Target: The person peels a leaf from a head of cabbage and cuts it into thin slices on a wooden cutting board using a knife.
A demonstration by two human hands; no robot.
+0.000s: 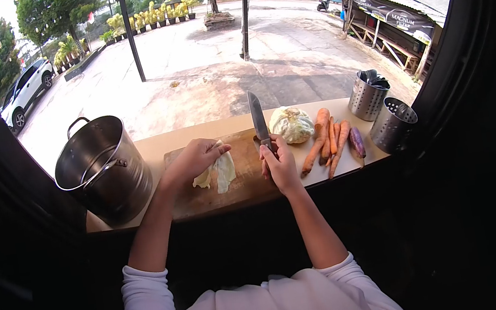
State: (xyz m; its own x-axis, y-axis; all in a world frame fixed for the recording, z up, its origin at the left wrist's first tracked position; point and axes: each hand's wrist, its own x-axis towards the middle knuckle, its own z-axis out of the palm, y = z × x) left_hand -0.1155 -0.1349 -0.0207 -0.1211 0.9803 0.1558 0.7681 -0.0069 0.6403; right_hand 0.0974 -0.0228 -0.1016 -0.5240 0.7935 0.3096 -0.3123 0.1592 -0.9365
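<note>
My right hand [280, 162] is closed around the handle of a kitchen knife [257, 115], whose blade points up and away from me over the right part of a wooden cutting board [247, 190]. At the board's left half, my left hand [202, 156] has its fingers closed on the upper edge of a pale cabbage leaf [224, 174]. The leaf's lower part spreads over the board. Just right of the knife sits a cabbage head [292, 125]. Beside it lie several orange carrots [323, 134] and a purple eggplant [357, 140].
A large steel pot [105, 183] stands at the counter's left end. Two perforated metal holders, one with utensils [369, 95] and one nearer me [394, 125], stand at the right end. Past the counter [163, 143] are dark posts, a paved yard and a parked car [27, 92].
</note>
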